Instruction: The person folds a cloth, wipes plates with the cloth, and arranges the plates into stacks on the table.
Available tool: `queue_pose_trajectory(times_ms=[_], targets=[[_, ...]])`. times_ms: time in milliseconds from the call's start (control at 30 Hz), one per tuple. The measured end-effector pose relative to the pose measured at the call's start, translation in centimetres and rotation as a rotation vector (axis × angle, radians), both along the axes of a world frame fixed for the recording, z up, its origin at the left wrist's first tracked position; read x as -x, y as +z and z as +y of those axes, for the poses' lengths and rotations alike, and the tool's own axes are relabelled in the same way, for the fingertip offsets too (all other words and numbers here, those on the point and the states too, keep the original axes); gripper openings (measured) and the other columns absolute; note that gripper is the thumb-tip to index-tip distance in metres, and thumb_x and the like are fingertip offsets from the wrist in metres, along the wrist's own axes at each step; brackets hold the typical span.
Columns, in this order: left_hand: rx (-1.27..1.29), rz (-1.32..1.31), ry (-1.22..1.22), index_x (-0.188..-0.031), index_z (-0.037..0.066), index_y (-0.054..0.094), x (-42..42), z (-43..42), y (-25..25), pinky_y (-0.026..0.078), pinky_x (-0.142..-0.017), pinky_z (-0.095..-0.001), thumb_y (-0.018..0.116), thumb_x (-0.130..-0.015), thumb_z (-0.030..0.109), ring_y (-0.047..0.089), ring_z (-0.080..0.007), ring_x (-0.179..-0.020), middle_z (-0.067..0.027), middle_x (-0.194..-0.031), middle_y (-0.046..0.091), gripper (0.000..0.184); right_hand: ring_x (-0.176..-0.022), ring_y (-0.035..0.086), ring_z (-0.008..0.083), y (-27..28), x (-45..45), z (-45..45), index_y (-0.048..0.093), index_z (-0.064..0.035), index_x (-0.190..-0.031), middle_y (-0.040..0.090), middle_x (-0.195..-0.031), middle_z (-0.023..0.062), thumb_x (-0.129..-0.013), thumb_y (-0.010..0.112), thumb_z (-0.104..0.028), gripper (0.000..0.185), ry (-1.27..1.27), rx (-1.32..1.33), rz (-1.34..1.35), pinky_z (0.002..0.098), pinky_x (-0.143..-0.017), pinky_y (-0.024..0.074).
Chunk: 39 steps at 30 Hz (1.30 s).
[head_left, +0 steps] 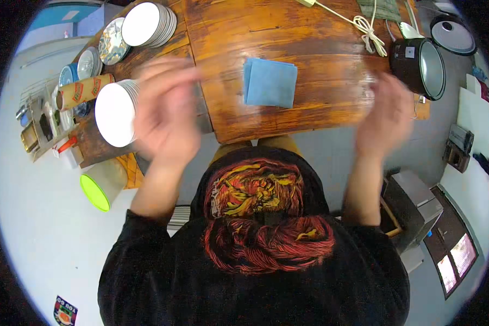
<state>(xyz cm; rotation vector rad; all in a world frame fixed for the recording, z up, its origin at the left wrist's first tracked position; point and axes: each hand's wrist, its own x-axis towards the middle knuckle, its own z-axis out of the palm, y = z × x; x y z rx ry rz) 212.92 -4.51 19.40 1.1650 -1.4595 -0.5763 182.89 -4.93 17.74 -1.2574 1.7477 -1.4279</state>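
A folded light blue cloth lies on the wooden table (228, 32), the cloth (271, 82) being near the front edge. My left hand (167, 108) is raised beside a stack of white plates (116, 114) and partly covers it; motion blurs its fingers. On the other side, my right hand (384, 113) is lifted at the table's right front, also blurred, below a black pot (418, 65). Neither hand touches the cloth, and no object shows in either.
More white plates (141, 24) and a patterned plate (113, 42) stand at the back left, near a brown-wrapped roll (86, 91). A white cord (364, 27) lies at the back right. A lime-rimmed bin (96, 192) is at the lower left.
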Motion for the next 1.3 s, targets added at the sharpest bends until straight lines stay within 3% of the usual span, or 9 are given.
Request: queue_pose_trajectory(times_ms=[100, 233, 333, 500, 1300], targets=[[0.344, 0.099, -0.084, -0.117, 0.014, 0.06, -1.6, 0.4, 7.8, 0.047, -0.089, -0.0339, 0.046, -0.097, 0.025, 0.059, -0.0199, -0.096, -0.0048, -0.107, 0.064, 0.027, -0.082, 0.062, 0.027, 8.0, 0.7, 1.0, 0.059, -0.0011, -0.105, 0.064, -0.095, 0.0174, -0.089, 0.055, -0.003, 0.017, 0.088, 0.364, -0.124, 0.0352, -0.076, 0.0532], [0.581, 0.173, -0.182, -0.13, 0.022, 0.055, -2.6, 1.2, 12.0, 0.045, -0.097, -0.0371, 0.038, -0.102, 0.038, 0.058, -0.0204, -0.104, -0.0032, -0.116, 0.061, 0.037, -0.13, 0.048, 0.0255, 4.0, 2.4, 0.1, 0.033, -0.0151, -0.149, 0.045, -0.144, 0.0122, -0.102, 0.05, -0.032, 0.053, 0.847, 0.356, -0.393, 0.0408, -0.112, 0.0385], [0.677, 0.173, -0.197, -0.139, 0.028, 0.051, -3.1, 2.1, 13.1, 0.044, -0.103, -0.0396, 0.031, -0.105, 0.048, 0.057, -0.0207, -0.11, -0.0019, -0.123, 0.06, 0.044, -0.126, 0.049, 0.0248, 8.3, 1.4, 1.0, 0.034, -0.0146, -0.146, 0.046, -0.141, 0.0122, -0.101, 0.05, -0.03, 0.05, 0.955, 0.44, -0.432, 0.0398, -0.109, 0.0391], [0.717, 0.18, -0.153, -0.137, 0.026, 0.052, -4.6, 3.8, 14.7, 0.044, -0.101, -0.04, 0.033, -0.104, 0.046, 0.057, -0.0213, -0.107, -0.0033, -0.12, 0.06, 0.043, -0.12, 0.05, 0.0237, 12.6, -0.7, 3.0, 0.037, -0.0137, -0.141, 0.048, -0.136, 0.0121, -0.1, 0.051, -0.027, 0.045, 0.979, 0.53, -0.428, 0.0383, -0.104, 0.04], [0.744, 0.206, -0.096, -0.127, 0.019, 0.057, -11.9, 11.9, 16.6, 0.044, -0.091, -0.0423, 0.041, -0.099, 0.039, 0.056, -0.0244, -0.092, -0.01, -0.107, 0.063, 0.038, -0.092, 0.055, 0.0183, 16.8, -9.1, 9.8, 0.052, -0.0095, -0.117, 0.058, -0.112, 0.0117, -0.095, 0.054, -0.014, 0.022, 1.05, 0.629, -0.45, 0.0307, -0.08, 0.0442]])
